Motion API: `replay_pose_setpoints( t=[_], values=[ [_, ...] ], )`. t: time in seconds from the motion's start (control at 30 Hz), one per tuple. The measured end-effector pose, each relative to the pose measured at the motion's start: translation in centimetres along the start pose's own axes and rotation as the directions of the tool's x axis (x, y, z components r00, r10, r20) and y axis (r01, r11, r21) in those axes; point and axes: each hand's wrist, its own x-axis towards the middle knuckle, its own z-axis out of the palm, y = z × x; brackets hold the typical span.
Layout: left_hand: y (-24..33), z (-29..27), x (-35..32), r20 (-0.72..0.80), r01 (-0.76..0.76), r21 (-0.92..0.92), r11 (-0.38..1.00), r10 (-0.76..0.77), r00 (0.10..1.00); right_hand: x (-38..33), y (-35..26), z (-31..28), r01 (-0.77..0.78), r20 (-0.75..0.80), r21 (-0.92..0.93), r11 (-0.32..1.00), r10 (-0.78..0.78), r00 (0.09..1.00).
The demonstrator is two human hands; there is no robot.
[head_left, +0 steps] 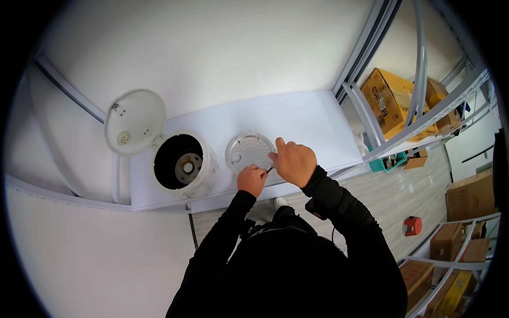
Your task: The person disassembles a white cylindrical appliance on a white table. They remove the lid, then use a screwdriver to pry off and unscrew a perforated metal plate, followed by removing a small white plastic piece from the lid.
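Note:
A white rice cooker [207,169] stands on the table, its lid [140,114] tipped back. Inside, the dark well has a round metal heating plate [186,168] at the bottom. To its right lies a round, light grey inner lid [252,150] dotted with bumps or holes. My left hand [252,180] is closed at the near edge of this disc, fingertips pinched together. Beside it my right hand [294,161] is curled into a fist. A thin dark rod-like piece [270,170] shows between the two hands; most of it is hidden by the fingers.
The white table [313,116] meets a white wall behind. To the right, a metal rack holds a yellow carton [389,103], with a teal bin [389,161] below. A red stool [412,226] stands on the floor near shelves of cardboard boxes [448,241].

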Motion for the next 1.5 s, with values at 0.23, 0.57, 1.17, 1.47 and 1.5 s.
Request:
replay_pose_setpoints(
  t=[0.23, 0.57, 1.17, 1.47, 1.5],
  values=[
    [-0.1, 0.1, 0.0, 0.002, -0.014, 0.014, 1.0, 0.014, 1.0, 0.7, -0.9, 0.8, 0.051, 0.056, -0.029, 0.998, -0.049, 0.997],
    [-1.2, 1.0, -0.4, 0.013, 0.024, -0.007, 1.0, -0.024, 1.0, 0.9, -0.4, 0.3, 0.19, 0.118, 0.076, 0.979, -0.198, 0.973],
    [-1.2, 0.1, -0.6, 0.017, 0.022, 0.091, 0.996, -0.024, 1.0, 1.3, -3.3, 0.2, 0.048, 0.032, -0.115, 0.992, -0.045, 0.998],
    [-2.0, 0.9, -1.0, -0.047, -0.015, -0.018, 1.0, 0.014, 0.999, 1.8, -1.7, 0.6, 0.234, 0.082, 0.023, 0.972, -0.236, 0.968],
    [-2.0, 1.1, -1.1, -0.08, -0.031, -0.023, 0.999, 0.029, 0.996, 2.0, -1.3, 0.6, 0.288, 0.086, 0.045, 0.956, -0.291, 0.953]
  ],
)
